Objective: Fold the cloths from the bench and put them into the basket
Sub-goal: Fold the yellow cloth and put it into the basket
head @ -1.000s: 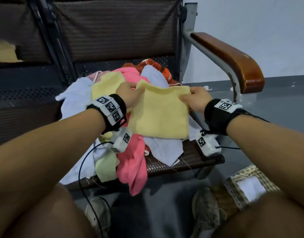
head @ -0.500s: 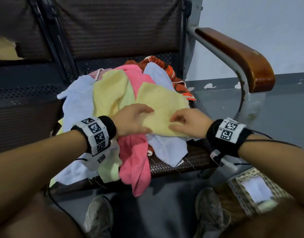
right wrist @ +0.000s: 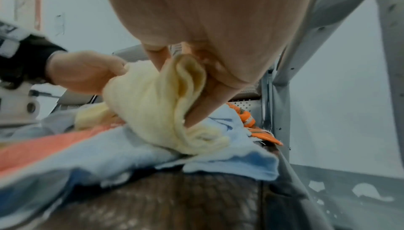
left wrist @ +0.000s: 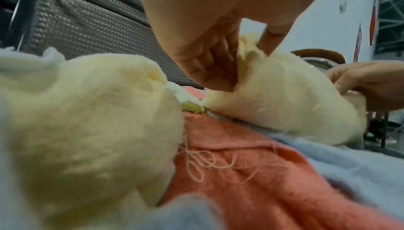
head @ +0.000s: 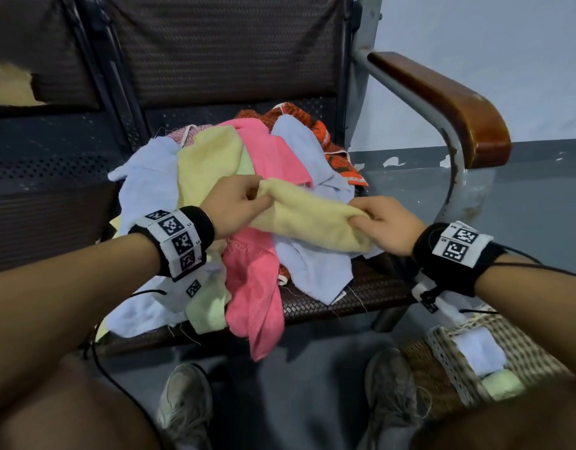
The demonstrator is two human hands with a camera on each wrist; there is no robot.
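Observation:
A pale yellow cloth [head: 309, 216], folded into a band, stretches between my two hands above the pile on the bench seat [head: 374, 284]. My left hand [head: 238, 203] pinches its left end; in the left wrist view the fingers [left wrist: 210, 64] curl into the yellow cloth [left wrist: 280, 99]. My right hand [head: 381, 222] grips the right end, and the right wrist view shows the doubled yellow cloth [right wrist: 157, 106] caught between thumb and fingers. The woven basket [head: 527, 355] stands on the floor at the lower right with a white cloth [head: 481, 352] and a light green one inside.
The pile holds a pink cloth [head: 257, 287], light blue cloths [head: 312, 267], another yellow cloth [head: 208, 157] and an orange patterned one [head: 338, 151]. A wooden armrest [head: 442, 102] on a metal frame rises at the right. My shoes [head: 186, 407] stand on the grey floor below.
The yellow cloth lay flat and square on the pile; both hands slid to its near edge, then gathered it, and now they hold it up folded into a narrow band.

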